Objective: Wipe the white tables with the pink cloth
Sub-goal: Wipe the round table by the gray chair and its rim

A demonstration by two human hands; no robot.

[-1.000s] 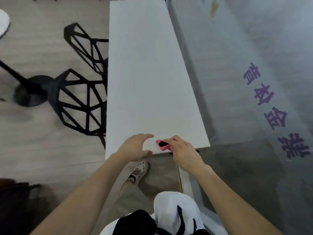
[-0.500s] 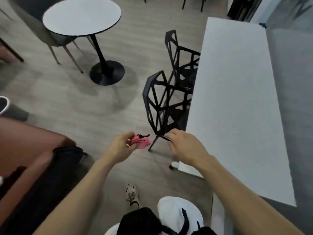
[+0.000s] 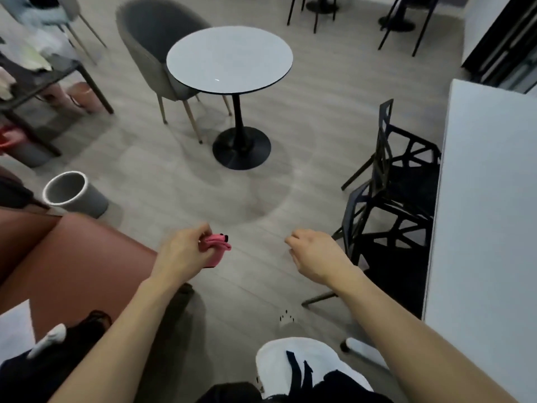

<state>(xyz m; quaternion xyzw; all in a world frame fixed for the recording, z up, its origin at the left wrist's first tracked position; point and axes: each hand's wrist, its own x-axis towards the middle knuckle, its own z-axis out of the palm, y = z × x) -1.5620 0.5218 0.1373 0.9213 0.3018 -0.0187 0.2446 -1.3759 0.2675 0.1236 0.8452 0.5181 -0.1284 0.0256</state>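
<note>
One pink cloth (image 3: 216, 250) bunched in my left hand (image 3: 184, 253), my right hand (image 3: 318, 257) loose, empty, one round table (image 3: 229, 58), one long table (image 3: 488, 213).

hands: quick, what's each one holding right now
Left hand: grips the bunched pink cloth.
Right hand: fingers loosely curled, holding nothing that shows.

The pink cloth (image 3: 216, 248) in the left hand (image 3: 186, 254) carries a black tag. Ahead, the round table (image 3: 229, 58) is white, black-rimmed. Right of the right hand (image 3: 316, 254) stand black lattice chairs (image 3: 412, 173) and a plain white long table (image 3: 488, 199).
</note>
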